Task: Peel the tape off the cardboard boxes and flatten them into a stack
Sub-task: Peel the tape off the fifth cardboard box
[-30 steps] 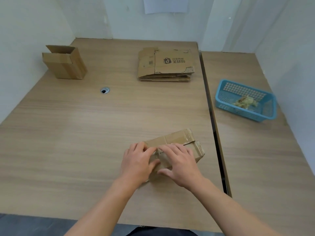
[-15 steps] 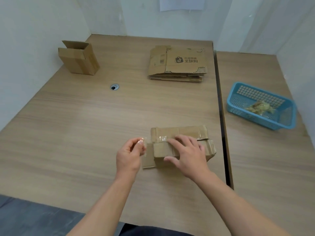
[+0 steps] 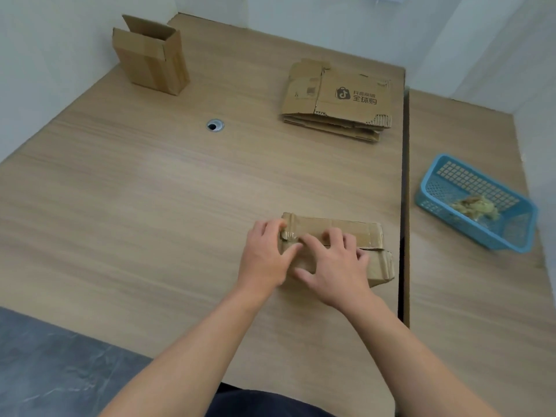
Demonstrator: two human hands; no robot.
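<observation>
My right hand presses flat on the cardboard box. Beside it, my left hand touches the tape; I can't tell if it pinches.

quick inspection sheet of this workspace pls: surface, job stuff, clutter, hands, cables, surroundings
surface: wooden table with a grommet hole; second table butted against its right edge.
job's things: taped box under both hands, shiny tape at its left end; upright open box far left; flattened stack at the far edge.
clutter: blue basket on the second table, holding a crumpled wad, likely tape.
hands: left hand has fingertips at the tape end, pinch unclear; right hand presses spread fingers on the box.
cables: nothing seen.
surroundings: white walls; grey floor.
</observation>
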